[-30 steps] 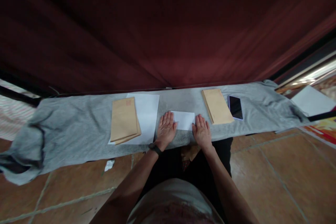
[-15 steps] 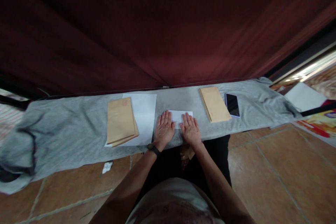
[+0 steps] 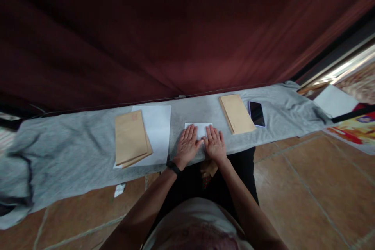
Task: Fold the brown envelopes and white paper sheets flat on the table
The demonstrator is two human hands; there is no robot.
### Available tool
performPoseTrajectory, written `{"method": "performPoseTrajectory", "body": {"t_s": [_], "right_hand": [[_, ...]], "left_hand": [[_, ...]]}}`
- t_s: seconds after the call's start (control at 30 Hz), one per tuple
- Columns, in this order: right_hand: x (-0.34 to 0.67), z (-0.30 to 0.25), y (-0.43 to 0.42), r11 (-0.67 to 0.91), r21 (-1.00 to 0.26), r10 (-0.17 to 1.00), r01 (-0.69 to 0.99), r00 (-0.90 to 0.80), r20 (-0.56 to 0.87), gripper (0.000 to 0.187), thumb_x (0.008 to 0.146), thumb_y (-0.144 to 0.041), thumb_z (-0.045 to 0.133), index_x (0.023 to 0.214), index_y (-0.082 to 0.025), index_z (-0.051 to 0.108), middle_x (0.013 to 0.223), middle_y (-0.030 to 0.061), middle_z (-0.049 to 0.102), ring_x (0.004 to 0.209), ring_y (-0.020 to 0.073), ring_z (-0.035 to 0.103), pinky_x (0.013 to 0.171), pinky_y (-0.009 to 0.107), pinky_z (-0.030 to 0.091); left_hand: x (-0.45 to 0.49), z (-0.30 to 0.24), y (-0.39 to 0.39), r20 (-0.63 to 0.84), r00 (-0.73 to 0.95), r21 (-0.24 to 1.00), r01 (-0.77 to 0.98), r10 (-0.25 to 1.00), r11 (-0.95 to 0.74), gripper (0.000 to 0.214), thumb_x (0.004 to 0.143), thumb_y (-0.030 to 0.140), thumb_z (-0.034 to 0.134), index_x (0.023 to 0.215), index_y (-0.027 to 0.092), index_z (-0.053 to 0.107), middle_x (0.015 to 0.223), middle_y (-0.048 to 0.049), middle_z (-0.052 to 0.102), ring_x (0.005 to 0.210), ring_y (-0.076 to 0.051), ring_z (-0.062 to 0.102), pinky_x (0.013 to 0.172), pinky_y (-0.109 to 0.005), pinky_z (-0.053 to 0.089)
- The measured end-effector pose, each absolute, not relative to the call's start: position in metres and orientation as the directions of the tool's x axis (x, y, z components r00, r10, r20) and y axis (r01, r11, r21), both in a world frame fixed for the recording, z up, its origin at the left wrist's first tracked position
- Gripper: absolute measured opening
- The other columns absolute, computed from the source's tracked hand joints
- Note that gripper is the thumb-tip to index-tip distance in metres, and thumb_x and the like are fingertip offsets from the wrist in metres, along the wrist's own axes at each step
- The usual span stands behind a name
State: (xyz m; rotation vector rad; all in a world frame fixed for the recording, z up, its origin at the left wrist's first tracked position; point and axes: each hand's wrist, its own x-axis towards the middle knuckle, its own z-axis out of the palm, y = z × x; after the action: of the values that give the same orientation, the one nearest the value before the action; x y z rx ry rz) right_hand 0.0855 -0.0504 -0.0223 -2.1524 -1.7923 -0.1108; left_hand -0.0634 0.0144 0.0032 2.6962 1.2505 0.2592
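Observation:
A small white folded paper (image 3: 200, 130) lies flat on the grey cloth (image 3: 195, 113) in front of me. My left hand (image 3: 188, 145) rests palm down on its left part, fingers stretched out. On its right part lies my right hand (image 3: 215, 144), also flat with fingers extended. The two thumbs come close together over the paper's near edge, and much of the paper is covered by the hands. A black band (image 3: 174, 167) is around my left wrist.
Brown envelopes (image 3: 130, 136) lie on white sheets (image 3: 159, 133) at left. At right, a stack of brown envelopes (image 3: 236, 113) sits beside a phone (image 3: 257, 113). A dark red curtain (image 3: 187, 47) hangs behind. Crumpled white paper (image 3: 119, 190) is on the tiled floor.
My left hand has slid inward over the paper, and the thumbs have drawn nearer each other. Both hands stay flat. The view has shifted and tilted slightly.

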Motion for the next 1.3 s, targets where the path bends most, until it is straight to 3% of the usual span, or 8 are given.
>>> {"method": "performPoseTrajectory", "body": {"t_s": [0.27,0.37,0.5,0.73,0.87,1.0,1.13,1.3], "right_hand": [[0.107,-0.018,-0.062,-0.290,-0.246,0.901,0.925,0.350,0.257,0.054,0.106,-0.035,0.033,0.153,-0.010,0.043,0.157,0.0173,0.045,0.144,0.0309,0.042,0.119,0.050,0.025],[0.109,-0.007,-0.065,-0.332,-0.291,0.890,0.897,0.401,0.219,0.048,0.104,-0.033,0.037,0.144,-0.012,0.053,0.148,0.0176,0.055,0.134,0.0304,0.050,0.111,0.045,0.035],[0.101,0.013,-0.061,-0.425,-0.341,0.873,0.838,0.479,0.089,0.040,0.102,-0.035,0.044,0.131,-0.015,0.063,0.122,0.0169,0.066,0.110,0.0273,0.063,0.093,0.037,0.045],[0.098,0.026,-0.041,-0.586,-0.493,0.787,0.643,0.598,-0.154,0.035,0.096,-0.039,0.056,0.118,-0.013,0.064,0.102,0.0144,0.073,0.093,0.0258,0.070,0.079,0.032,0.048],[0.106,0.024,-0.041,-0.559,-0.600,0.790,0.572,0.587,-0.177,0.024,0.093,-0.039,0.058,0.093,-0.018,0.070,0.086,0.0089,0.074,0.084,0.0227,0.069,0.072,0.029,0.046],[0.105,0.023,-0.044,-0.475,-0.688,0.825,0.548,0.550,-0.132,0.024,0.089,-0.039,0.057,0.072,-0.022,0.063,0.072,0.0024,0.068,0.073,0.0184,0.064,0.068,0.027,0.044],[0.097,0.025,-0.045,-0.375,-0.784,0.852,0.495,0.517,-0.081,0.031,0.090,-0.045,0.051,0.069,-0.023,0.056,0.065,-0.0007,0.061,0.064,0.0160,0.057,0.064,0.027,0.043],[0.085,0.034,-0.044,-0.184,-0.926,0.900,0.330,0.435,-0.023,0.038,0.089,-0.056,0.052,0.070,-0.023,0.053,0.060,-0.0045,0.052,0.057,0.0132,0.049,0.058,0.026,0.042]], "left_hand": [[-0.079,0.003,0.013,0.084,0.620,0.172,0.762,0.780,-0.624,0.071,0.102,0.048,0.042,0.157,0.004,0.032,0.164,-0.0193,0.030,0.155,-0.028,0.024,0.126,-0.045,0.021],[-0.078,0.004,0.012,0.067,0.624,0.167,0.763,0.779,-0.625,0.072,0.100,0.048,0.045,0.156,0.005,0.033,0.163,-0.0204,0.030,0.154,-0.030,0.024,0.126,-0.048,0.023],[-0.073,0.007,0.011,0.051,0.625,0.136,0.768,0.779,-0.625,0.070,0.099,0.046,0.048,0.154,0.005,0.037,0.163,-0.0238,0.029,0.153,-0.035,0.025,0.124,-0.053,0.023],[-0.074,0.004,0.008,0.084,0.625,0.126,0.766,0.776,-0.631,0.072,0.100,0.049,0.048,0.155,0.004,0.036,0.163,-0.0251,0.027,0.154,-0.035,0.025,0.125,-0.051,0.022],[-0.076,-0.001,0.008,0.109,0.623,0.145,0.761,0.775,-0.632,0.074,0.100,0.051,0.046,0.155,0.004,0.035,0.164,-0.0245,0.026,0.154,-0.034,0.023,0.125,-0.051,0.021],[-0.077,-0.003,0.008,0.132,0.610,0.169,0.763,0.781,-0.624,0.074,0.099,0.054,0.047,0.155,0.006,0.037,0.163,-0.0230,0.029,0.154,-0.034,0.024,0.125,-0.051,0.021],[-0.075,0.000,0.005,0.179,0.622,0.218,0.730,0.762,-0.647,0.072,0.098,0.049,0.050,0.155,0.008,0.036,0.164,-0.0192,0.032,0.154,-0.032,0.024,0.125,-0.050,0.023],[-0.067,0.017,0.000,0.200,0.593,0.298,0.722,0.780,-0.625,0.065,0.096,0.029,0.049,0.156,0.008,0.035,0.163,-0.0162,0.035,0.149,-0.030,0.035,0.120,-0.046,0.033]]}}
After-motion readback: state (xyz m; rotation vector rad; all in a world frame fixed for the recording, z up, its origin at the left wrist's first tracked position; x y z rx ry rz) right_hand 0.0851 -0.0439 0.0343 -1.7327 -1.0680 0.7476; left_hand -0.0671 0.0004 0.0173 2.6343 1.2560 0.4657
